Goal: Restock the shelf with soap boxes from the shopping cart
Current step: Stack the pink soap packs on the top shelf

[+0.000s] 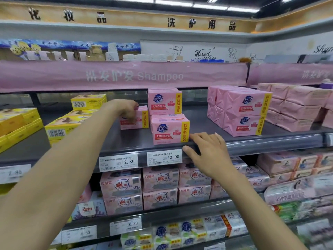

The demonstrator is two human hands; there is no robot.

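My left hand (128, 109) grips a box (141, 121) far back on the shelf (117, 139); open room lies before it; my right hand (207, 152) rests spread on the front edge.

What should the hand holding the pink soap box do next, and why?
Probably loosen the left hand and let go of the pink soap box. It already looks flat on the shelf, label forward, right beside the stacked boxes, so it seems placed. The right hand just rests open on the shelf edge.
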